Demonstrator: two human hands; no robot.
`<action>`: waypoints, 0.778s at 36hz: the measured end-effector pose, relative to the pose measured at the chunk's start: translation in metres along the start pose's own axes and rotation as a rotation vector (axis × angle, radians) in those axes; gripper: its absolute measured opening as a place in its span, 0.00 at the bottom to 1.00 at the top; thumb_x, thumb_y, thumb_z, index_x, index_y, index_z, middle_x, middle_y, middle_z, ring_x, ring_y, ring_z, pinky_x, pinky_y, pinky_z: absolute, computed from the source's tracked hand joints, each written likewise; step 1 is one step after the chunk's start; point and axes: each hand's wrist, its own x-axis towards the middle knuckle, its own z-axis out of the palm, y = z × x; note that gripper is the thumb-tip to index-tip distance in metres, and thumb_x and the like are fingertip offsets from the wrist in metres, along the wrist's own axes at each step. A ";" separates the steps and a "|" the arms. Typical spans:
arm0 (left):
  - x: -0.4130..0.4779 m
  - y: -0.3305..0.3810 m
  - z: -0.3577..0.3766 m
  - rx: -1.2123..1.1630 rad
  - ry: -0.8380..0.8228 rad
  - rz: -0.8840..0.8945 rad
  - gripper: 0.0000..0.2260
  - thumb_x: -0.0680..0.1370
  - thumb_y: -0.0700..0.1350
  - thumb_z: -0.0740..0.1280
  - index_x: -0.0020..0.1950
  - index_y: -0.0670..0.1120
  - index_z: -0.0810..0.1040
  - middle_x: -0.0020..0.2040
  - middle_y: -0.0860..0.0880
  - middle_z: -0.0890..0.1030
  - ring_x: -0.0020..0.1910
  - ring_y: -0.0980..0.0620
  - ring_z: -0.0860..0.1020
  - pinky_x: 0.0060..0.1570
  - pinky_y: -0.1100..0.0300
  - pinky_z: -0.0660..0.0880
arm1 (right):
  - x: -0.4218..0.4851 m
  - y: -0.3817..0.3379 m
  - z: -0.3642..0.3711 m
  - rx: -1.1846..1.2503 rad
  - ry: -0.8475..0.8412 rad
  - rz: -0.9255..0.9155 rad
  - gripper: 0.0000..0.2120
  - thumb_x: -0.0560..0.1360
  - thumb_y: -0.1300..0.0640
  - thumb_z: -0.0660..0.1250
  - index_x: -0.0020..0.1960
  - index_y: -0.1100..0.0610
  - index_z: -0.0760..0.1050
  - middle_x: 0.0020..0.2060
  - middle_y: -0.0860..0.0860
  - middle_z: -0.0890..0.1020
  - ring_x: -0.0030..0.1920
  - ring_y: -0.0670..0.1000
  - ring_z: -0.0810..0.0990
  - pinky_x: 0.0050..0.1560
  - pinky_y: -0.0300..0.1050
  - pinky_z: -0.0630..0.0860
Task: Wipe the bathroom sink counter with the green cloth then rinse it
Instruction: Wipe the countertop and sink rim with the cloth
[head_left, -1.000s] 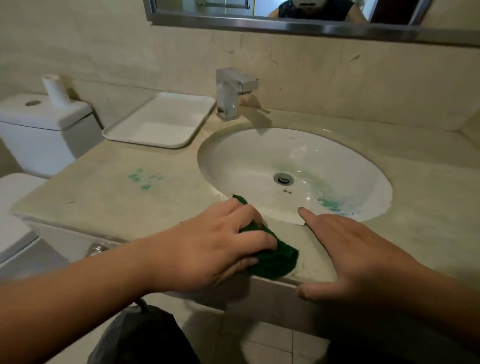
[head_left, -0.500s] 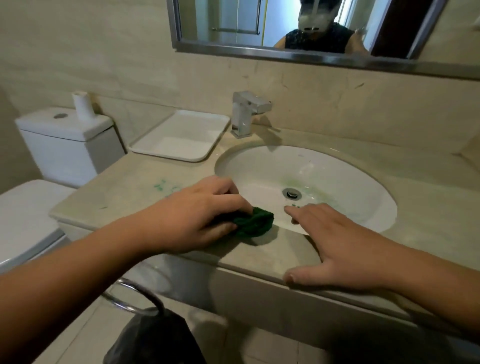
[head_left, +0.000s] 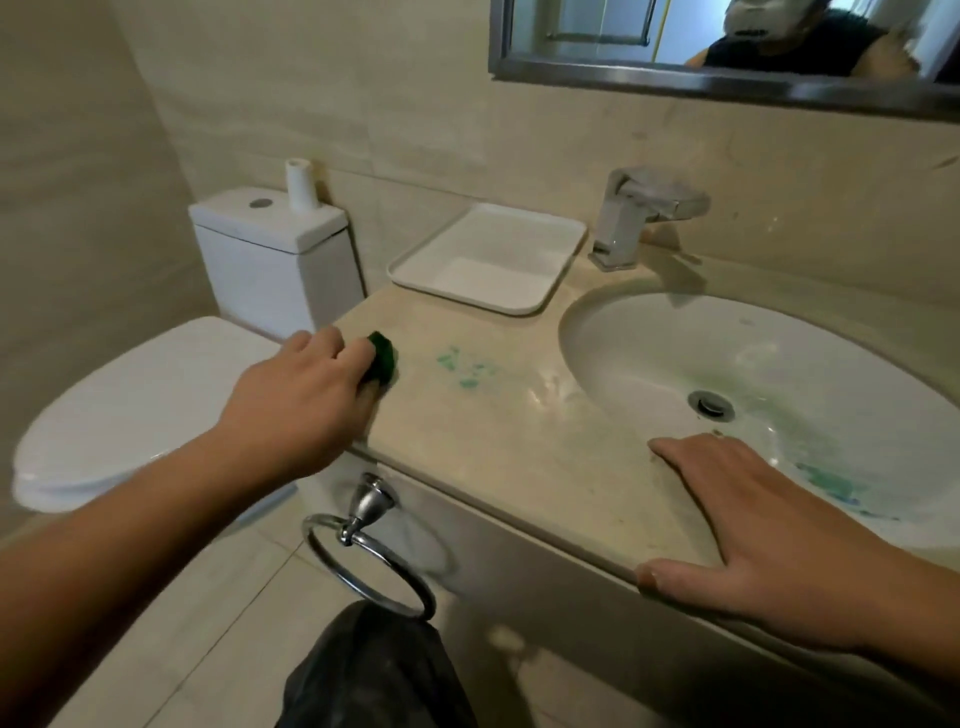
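Observation:
My left hand presses the green cloth onto the beige counter at its left end, close to the edge; most of the cloth is hidden under my fingers. Green smears lie on the counter just right of the cloth. My right hand rests flat on the counter's front edge, fingers apart, holding nothing, its fingertips at the rim of the white sink basin. More green smears mark the basin's near side, right of the drain.
A chrome faucet stands behind the basin. A white tray sits at the back left of the counter. A toilet stands left of the counter. A chrome towel ring hangs below the edge, above a dark bag.
My left hand has slid the cloth leftward along the counter, from the basin's front rim to the left end. My right hand stays on the front edge. The view has swung left.

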 end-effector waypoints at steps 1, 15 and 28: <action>0.002 0.002 0.000 0.021 -0.029 0.042 0.16 0.84 0.61 0.52 0.61 0.51 0.69 0.52 0.48 0.73 0.51 0.44 0.75 0.41 0.50 0.74 | 0.001 0.000 0.000 -0.006 0.002 -0.004 0.52 0.62 0.13 0.51 0.78 0.37 0.43 0.70 0.36 0.58 0.66 0.40 0.61 0.69 0.42 0.67; 0.016 0.171 0.000 -0.169 0.016 0.402 0.13 0.83 0.56 0.57 0.60 0.49 0.69 0.51 0.46 0.74 0.42 0.47 0.68 0.39 0.51 0.64 | -0.002 -0.001 0.003 0.000 0.060 0.009 0.51 0.62 0.14 0.53 0.77 0.39 0.49 0.67 0.38 0.61 0.64 0.40 0.61 0.66 0.42 0.67; 0.052 0.143 -0.076 -1.022 0.033 -0.185 0.14 0.85 0.51 0.65 0.69 0.53 0.68 0.56 0.47 0.79 0.48 0.45 0.84 0.49 0.43 0.85 | -0.008 0.001 0.001 0.043 0.051 0.060 0.49 0.61 0.12 0.53 0.71 0.42 0.60 0.61 0.43 0.69 0.60 0.47 0.69 0.63 0.51 0.73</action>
